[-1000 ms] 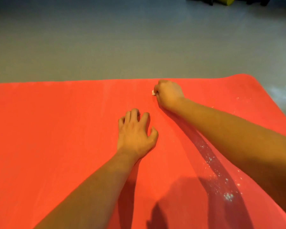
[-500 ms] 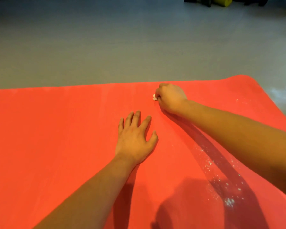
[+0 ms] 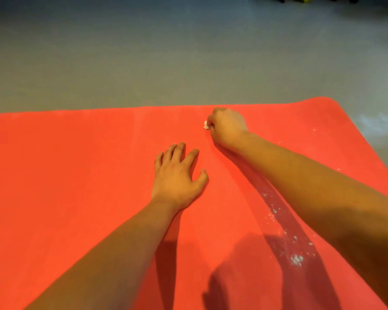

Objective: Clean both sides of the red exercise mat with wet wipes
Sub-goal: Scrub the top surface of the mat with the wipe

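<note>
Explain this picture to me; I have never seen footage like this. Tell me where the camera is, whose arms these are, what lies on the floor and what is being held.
There is no machine here. A person wears a wide-angle camera on the head, so you look forward and down along their own two bare arms. A red exercise mat lies spread on a grey floor. The left hand rests flat on the mat with its fingers spread and holds nothing. The right hand, farther out near the mat's far edge, is curled into a fist around a small white wad, seemingly a wet wipe, held down at the mat. Some white specks lie scattered on the mat beside the right forearm.
</note>
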Demonstrator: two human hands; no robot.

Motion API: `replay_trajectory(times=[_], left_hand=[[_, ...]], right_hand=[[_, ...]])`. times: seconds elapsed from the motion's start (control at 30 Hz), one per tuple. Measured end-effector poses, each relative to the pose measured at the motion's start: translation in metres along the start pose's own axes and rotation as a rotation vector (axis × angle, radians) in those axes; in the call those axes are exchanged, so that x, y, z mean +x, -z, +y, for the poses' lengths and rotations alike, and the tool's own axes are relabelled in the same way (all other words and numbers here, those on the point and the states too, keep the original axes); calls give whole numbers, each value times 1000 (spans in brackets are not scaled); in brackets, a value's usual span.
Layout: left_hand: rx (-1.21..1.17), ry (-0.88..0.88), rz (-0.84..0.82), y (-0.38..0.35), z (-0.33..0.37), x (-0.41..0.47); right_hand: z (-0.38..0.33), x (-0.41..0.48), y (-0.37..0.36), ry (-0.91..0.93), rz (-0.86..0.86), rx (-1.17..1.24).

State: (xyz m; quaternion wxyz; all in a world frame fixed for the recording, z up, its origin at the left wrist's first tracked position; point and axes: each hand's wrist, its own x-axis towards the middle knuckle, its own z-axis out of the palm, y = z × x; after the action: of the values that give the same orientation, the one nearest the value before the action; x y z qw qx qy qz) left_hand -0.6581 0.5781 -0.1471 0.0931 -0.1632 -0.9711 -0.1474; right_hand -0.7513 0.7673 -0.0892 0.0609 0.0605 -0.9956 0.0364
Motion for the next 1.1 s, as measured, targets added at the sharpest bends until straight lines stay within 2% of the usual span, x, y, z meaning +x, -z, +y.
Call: replay_trajectory(times=[0.17, 0.27, 0.4, 0.53, 0.67, 0.9, 1.0, 1.1], left_hand=[[-24, 6, 30, 0, 1, -1], [-31, -31, 37, -1, -1, -1], [-42, -43, 36, -2, -3, 0], [-62, -43, 43, -3, -4, 2], [-81, -33, 39, -3, -4, 2], [-80, -46, 74, -5, -5, 3], [-76, -66, 82, -4, -5, 2], [-83, -84, 104, -4, -5, 1]], right_hand=[[-7, -100, 3, 184, 35, 49], [-4, -124, 4, 266, 5, 76], [0, -75, 2, 176, 16, 65], [-1, -34, -1, 83, -44, 22], [-9, -74, 4, 98, -4, 68], [-15, -202, 14, 349, -6, 203], [-12, -183, 13, 340, -20, 180], [-10, -127, 4, 201, 18, 123]])
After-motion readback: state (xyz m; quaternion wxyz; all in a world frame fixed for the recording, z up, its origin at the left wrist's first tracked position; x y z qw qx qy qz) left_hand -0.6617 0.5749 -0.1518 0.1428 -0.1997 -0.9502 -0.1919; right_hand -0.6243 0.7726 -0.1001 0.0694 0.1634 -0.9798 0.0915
